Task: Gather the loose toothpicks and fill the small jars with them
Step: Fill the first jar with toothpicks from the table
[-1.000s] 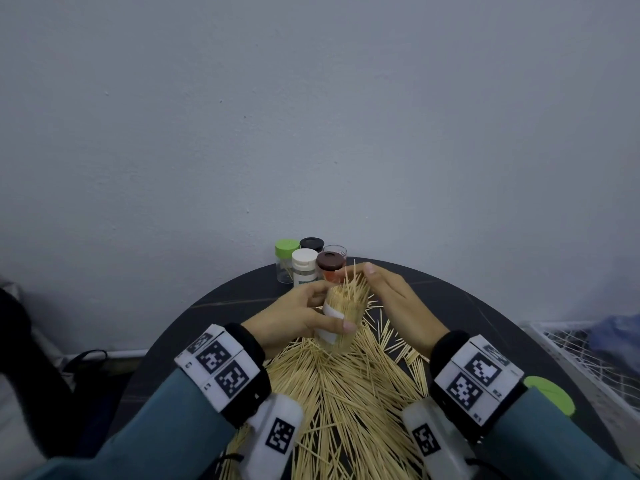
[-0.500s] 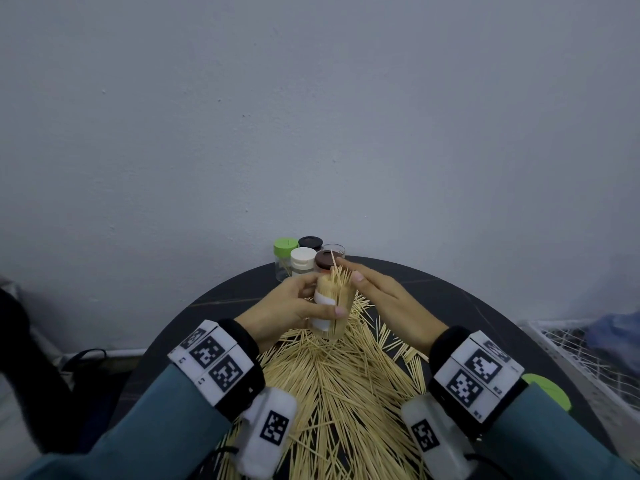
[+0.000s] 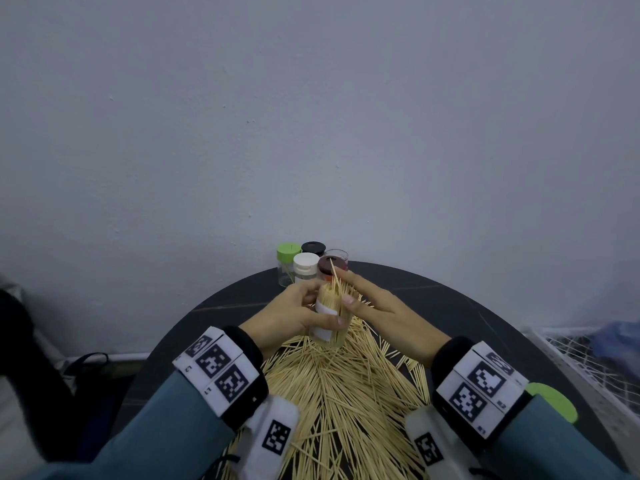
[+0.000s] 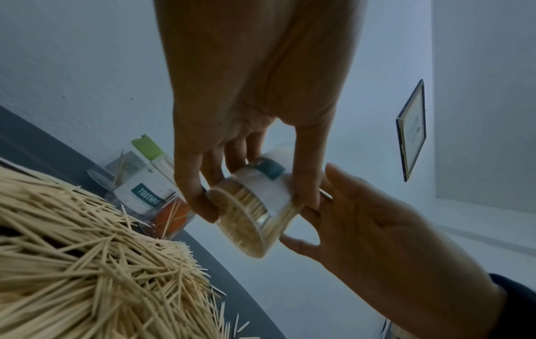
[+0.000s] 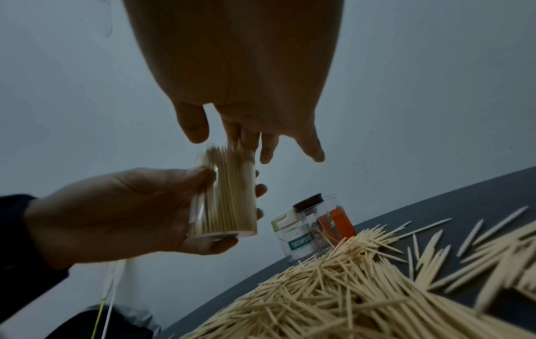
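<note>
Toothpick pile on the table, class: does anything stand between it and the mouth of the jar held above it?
Partly. The jar, gripped by the left hand, has no lid, but is already packed with toothpicks, and the right hand's fingers sit at its mouth.

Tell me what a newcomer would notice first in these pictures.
First, the big heap of toothpicks spread over the dark round table, between the two forearms. Next, the clear jar packed with toothpicks, held above the heap in the left hand, while the right hand touches the tips sticking out of its mouth. Behind them, a cluster of small jars stands at the table's far edge.
</note>
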Demonstrator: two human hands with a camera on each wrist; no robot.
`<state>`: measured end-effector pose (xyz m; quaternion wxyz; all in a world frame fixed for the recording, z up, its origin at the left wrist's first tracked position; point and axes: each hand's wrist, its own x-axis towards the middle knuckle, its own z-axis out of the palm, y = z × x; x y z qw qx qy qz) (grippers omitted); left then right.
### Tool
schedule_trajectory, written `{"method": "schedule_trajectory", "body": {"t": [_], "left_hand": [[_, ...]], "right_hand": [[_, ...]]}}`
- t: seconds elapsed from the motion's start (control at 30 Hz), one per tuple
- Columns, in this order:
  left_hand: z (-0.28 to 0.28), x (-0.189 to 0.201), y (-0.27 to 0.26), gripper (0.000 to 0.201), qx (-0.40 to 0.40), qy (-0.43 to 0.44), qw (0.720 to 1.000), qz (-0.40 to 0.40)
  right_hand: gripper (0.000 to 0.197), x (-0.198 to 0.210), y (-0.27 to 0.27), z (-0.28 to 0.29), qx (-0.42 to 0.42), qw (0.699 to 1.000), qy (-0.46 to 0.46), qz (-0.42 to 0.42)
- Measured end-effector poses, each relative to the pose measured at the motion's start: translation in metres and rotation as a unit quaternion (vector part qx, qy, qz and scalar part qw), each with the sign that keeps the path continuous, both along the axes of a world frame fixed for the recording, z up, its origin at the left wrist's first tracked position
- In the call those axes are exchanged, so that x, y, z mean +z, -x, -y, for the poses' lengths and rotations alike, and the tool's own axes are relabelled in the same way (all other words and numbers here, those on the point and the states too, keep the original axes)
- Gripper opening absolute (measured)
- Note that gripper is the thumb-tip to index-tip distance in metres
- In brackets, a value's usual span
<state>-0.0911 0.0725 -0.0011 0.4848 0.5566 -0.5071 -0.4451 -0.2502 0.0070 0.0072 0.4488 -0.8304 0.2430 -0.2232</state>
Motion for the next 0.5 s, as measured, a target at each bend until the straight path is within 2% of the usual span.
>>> {"method": "schedule_trajectory", "body": {"t": [0.13, 0.23, 0.4, 0.5], "left_hand": [[0.0006, 0.0016, -0.0023, 0.052, 0.011, 0.004, 1.000, -0.015], [-0.0008, 0.0029, -0.0047, 0.052, 0.019, 0.011, 0.999, -0.026], [-0.0002, -0.0007, -0.0039, 0.056, 0.020, 0.000, 1.000, -0.009], [0.0006, -0.0025, -0.0021, 0.051, 0.011, -0.002, 1.000, 0.004]], "right_hand": [[0.051, 0.0007, 0.0008, 0.0004, -0.001, 1.000, 0.015, 0.000], [0.043, 0.0028, 0.0017, 0.0028, -0.008, 0.999, 0.050, -0.016], [0.042, 0.0006, 0.0022, 0.0034, -0.014, 0.997, 0.065, -0.036], [0.045, 0.0007, 0.0023, -0.0001, -0.007, 0.998, 0.053, -0.033]]}}
